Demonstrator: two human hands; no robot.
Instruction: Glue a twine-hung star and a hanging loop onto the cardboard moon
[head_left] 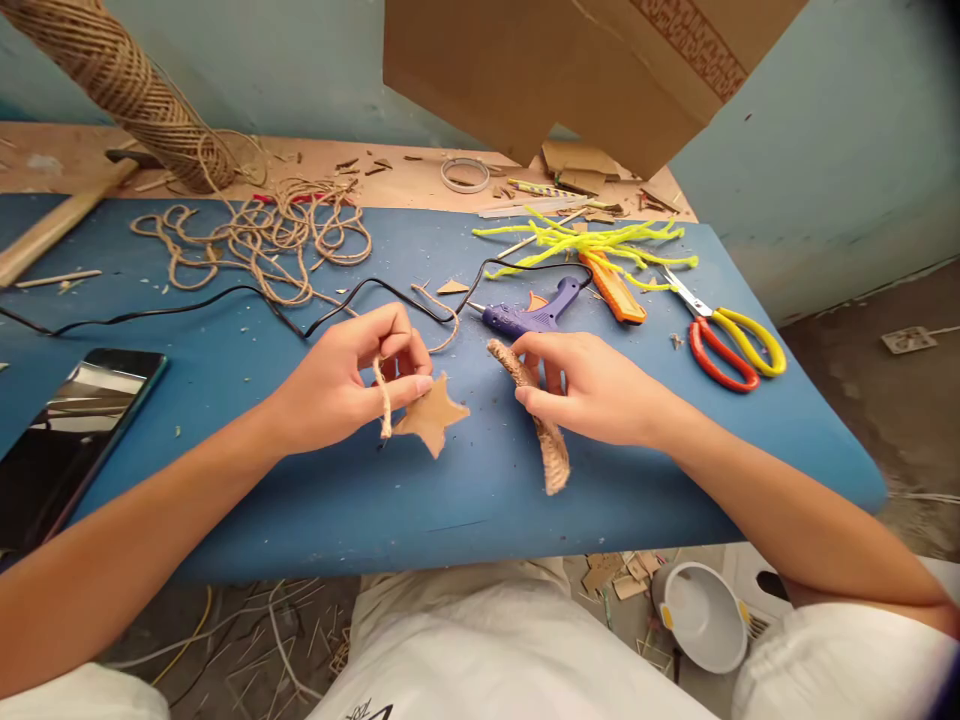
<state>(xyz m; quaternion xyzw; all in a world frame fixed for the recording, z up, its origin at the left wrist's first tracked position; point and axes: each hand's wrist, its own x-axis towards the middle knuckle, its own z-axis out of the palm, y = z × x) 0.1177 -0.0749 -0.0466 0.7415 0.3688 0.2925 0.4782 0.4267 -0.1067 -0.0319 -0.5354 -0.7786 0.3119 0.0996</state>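
Note:
My left hand [352,375] is closed, pinching a brown cardboard star [433,418] together with a short end of jute twine [385,400] over the blue table [420,500]. My right hand [592,385] is closed around a curved piece wrapped in jute twine [551,450], whose two ends stick out above and below the fingers. The two hands sit side by side near the table's front edge, a small gap apart. A purple glue gun [536,312] lies just behind them, its black cord [225,295] running left.
Loose twine coils [262,235] and a big twine spool [135,95] lie at the back left. Yellow pipe cleaners [600,242], an orange cutter [613,290] and red-yellow scissors [731,340] are on the right. A phone [71,425] rests at left. A cardboard sheet [570,70] leans behind.

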